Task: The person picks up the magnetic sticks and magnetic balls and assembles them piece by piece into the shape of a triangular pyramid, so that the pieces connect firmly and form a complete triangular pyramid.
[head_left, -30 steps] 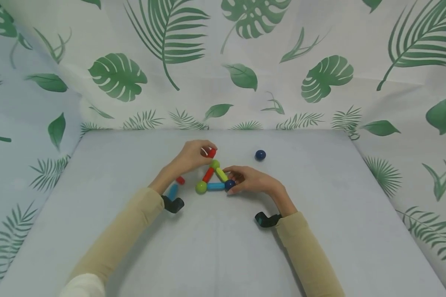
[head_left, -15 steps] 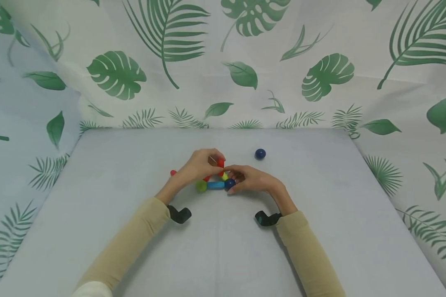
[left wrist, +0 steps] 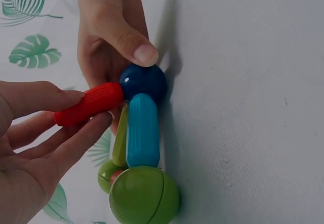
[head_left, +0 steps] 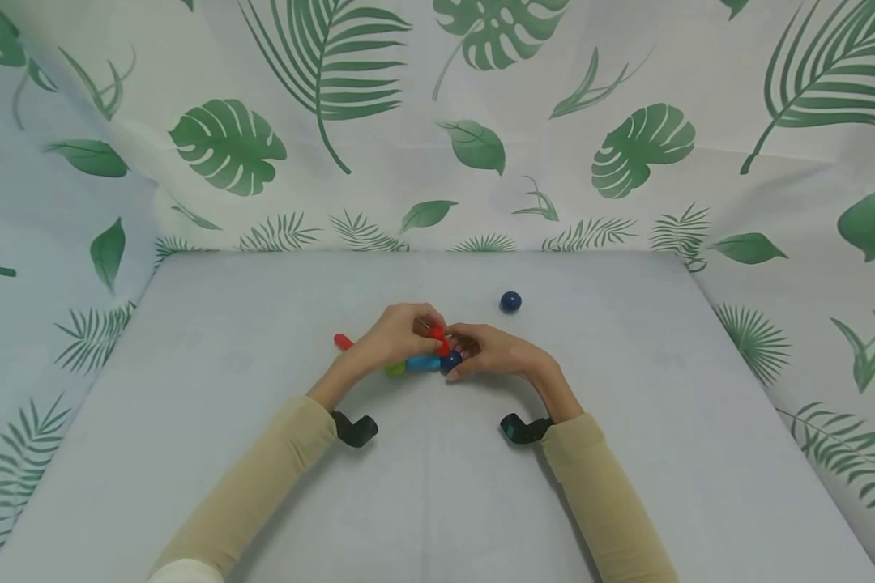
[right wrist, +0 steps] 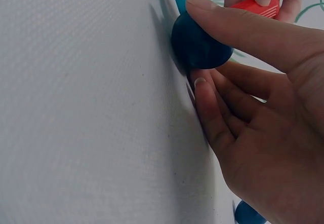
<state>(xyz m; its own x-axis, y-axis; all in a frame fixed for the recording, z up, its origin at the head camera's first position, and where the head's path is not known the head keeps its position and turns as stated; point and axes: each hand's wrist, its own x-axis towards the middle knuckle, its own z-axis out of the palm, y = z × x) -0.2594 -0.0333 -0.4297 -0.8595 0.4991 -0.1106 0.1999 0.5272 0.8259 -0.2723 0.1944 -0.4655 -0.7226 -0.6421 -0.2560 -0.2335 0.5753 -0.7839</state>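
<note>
My left hand point(head_left: 407, 334) pinches a red ridged rod point(left wrist: 91, 104) between thumb and fingers. The rod's far end meets a dark blue ball point(left wrist: 144, 84), at the corner of a flat triangle of rods and balls. Thumb and fingers of my right hand point(head_left: 501, 354) hold that ball from the other side. From the ball a light blue rod point(left wrist: 143, 130) runs to a large-looking green ball point(left wrist: 144, 196). A yellow-green rod point(left wrist: 120, 143) leads to another green ball point(left wrist: 105, 176). In the head view my left hand hides much of the triangle.
A loose dark blue ball point(head_left: 510, 302) lies on the white table point(head_left: 437, 502) behind my right hand. One more red rod point(head_left: 343, 342) pokes out beyond my left forearm. Black wrist cameras point(head_left: 355, 430) hang under both wrists. A leaf-printed cloth point(head_left: 408, 121) stands behind the table.
My left hand has carried the red rod rightward and toward me, from above the far green ball to the dark blue ball. The right hand has stayed in place.
</note>
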